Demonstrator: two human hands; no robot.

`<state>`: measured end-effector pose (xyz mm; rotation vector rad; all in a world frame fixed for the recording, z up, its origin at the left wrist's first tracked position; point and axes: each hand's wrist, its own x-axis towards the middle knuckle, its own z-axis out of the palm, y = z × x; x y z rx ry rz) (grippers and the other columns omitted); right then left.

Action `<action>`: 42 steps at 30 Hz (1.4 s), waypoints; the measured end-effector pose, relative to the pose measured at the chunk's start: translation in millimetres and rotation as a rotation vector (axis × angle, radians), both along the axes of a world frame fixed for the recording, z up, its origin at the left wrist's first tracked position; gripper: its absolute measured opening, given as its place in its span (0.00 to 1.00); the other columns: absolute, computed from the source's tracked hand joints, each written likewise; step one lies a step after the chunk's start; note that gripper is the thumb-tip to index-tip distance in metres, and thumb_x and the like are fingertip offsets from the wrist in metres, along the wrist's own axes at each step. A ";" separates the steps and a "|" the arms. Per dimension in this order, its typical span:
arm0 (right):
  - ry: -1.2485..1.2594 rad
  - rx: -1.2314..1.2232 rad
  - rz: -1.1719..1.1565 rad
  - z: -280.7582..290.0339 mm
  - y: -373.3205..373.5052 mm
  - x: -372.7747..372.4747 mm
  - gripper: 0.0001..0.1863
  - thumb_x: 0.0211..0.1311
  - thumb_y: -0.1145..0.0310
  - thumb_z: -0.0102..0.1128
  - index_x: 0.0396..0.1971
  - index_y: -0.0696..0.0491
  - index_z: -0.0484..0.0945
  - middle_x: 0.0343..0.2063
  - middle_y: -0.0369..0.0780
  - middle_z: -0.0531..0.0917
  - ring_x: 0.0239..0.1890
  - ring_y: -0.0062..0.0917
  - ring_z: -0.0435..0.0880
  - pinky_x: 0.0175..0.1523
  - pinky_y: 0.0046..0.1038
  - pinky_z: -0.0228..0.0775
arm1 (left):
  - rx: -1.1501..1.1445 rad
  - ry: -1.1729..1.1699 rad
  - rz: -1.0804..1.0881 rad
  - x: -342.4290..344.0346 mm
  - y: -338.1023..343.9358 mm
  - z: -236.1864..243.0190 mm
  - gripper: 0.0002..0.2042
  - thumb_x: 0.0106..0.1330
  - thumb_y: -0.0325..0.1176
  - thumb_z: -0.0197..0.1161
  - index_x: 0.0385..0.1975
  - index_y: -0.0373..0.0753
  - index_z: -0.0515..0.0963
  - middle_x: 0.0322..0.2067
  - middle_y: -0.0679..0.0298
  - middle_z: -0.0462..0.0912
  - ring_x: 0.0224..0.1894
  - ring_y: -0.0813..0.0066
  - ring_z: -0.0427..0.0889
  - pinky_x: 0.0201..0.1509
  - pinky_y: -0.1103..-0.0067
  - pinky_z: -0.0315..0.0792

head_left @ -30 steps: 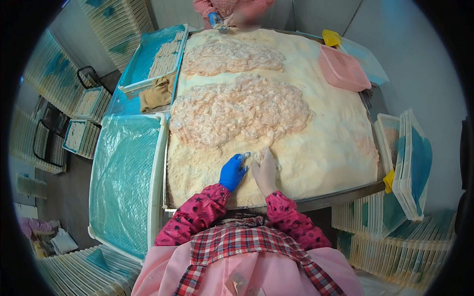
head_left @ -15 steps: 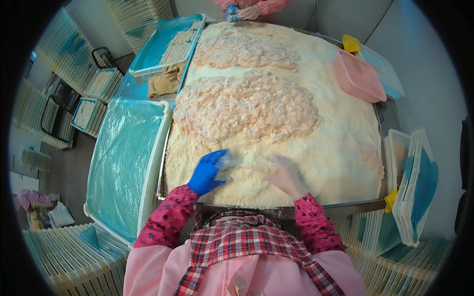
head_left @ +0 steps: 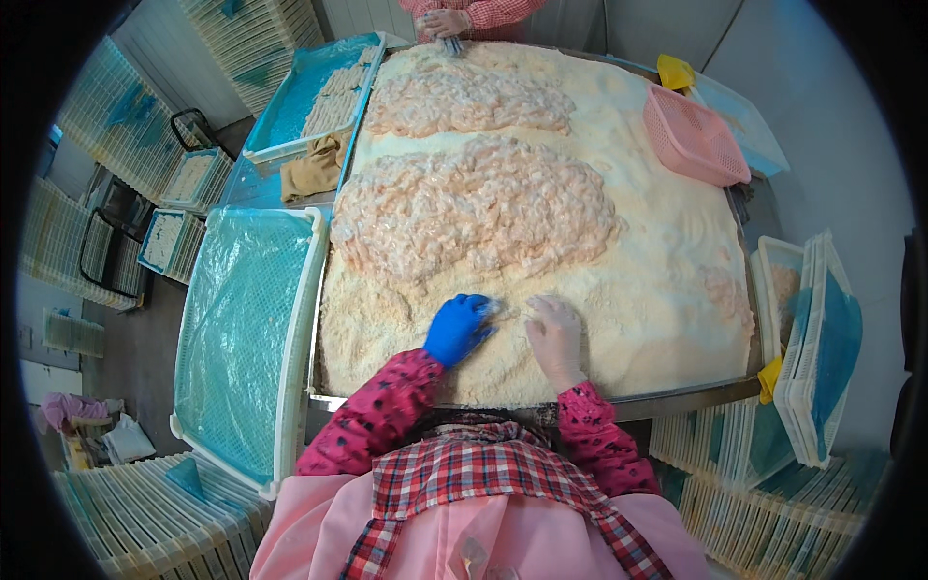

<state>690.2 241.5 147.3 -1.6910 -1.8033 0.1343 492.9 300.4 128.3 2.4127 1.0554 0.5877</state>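
Nearby, the left hand [head_left: 457, 329] in a blue glove and the right hand [head_left: 556, 335] lie flat, fingers spread, on the crumbs [head_left: 657, 290], closer together than before. Beyond sits the shrimp heap [head_left: 474, 208], then a pink basket [head_left: 694, 135].

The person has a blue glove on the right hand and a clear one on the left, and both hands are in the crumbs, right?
Not quite: the head view shows the blue glove on the left hand and the clear one on the right hand. Both hands are in the crumbs, as you said.
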 end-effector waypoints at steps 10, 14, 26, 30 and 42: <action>-0.056 0.185 -0.016 8.1 22.0 -88.1 0.25 0.66 0.54 0.37 0.60 0.48 0.64 0.57 0.42 0.69 0.64 0.38 0.59 0.68 0.45 0.43 | -1.458 -1.315 -0.232 -12.8 -24.5 -21.9 0.18 0.70 0.38 0.47 0.57 0.43 0.65 0.52 0.60 0.71 0.54 0.71 0.70 0.55 0.77 0.66; 0.114 0.209 0.179 18.9 27.0 -92.0 0.24 0.66 0.54 0.35 0.59 0.42 0.66 0.63 0.40 0.60 0.68 0.38 0.50 0.69 0.47 0.32 | -1.513 -1.767 -0.268 -21.6 -31.6 -15.7 0.25 0.71 0.41 0.42 0.67 0.48 0.49 0.66 0.62 0.54 0.66 0.68 0.55 0.68 0.69 0.51; 0.770 -0.035 0.572 47.3 28.8 -115.6 0.39 0.64 0.41 0.34 0.63 0.58 0.55 0.64 0.49 0.56 0.68 0.37 0.49 0.69 0.37 0.38 | -1.199 -1.722 -0.082 3.1 -27.7 -26.4 0.30 0.68 0.49 0.44 0.65 0.41 0.49 0.64 0.59 0.52 0.65 0.66 0.53 0.65 0.72 0.52; 0.007 0.025 0.092 47.4 64.0 -43.3 0.21 0.50 0.70 0.59 0.46 0.55 0.70 0.39 0.45 0.76 0.43 0.40 0.74 0.49 0.37 0.66 | -1.619 -2.076 -0.642 -51.0 0.5 -46.5 0.25 0.70 0.45 0.44 0.62 0.38 0.57 0.59 0.54 0.63 0.59 0.66 0.63 0.61 0.73 0.61; -0.583 0.095 0.211 17.1 83.4 34.0 0.11 0.45 0.74 0.62 0.31 0.51 0.72 0.29 0.39 0.75 0.38 0.34 0.74 0.45 0.35 0.66 | -0.343 -0.889 0.977 -314.8 100.4 -17.0 0.23 0.72 0.43 0.43 0.62 0.38 0.59 0.51 0.61 0.73 0.40 0.77 0.74 0.44 0.80 0.69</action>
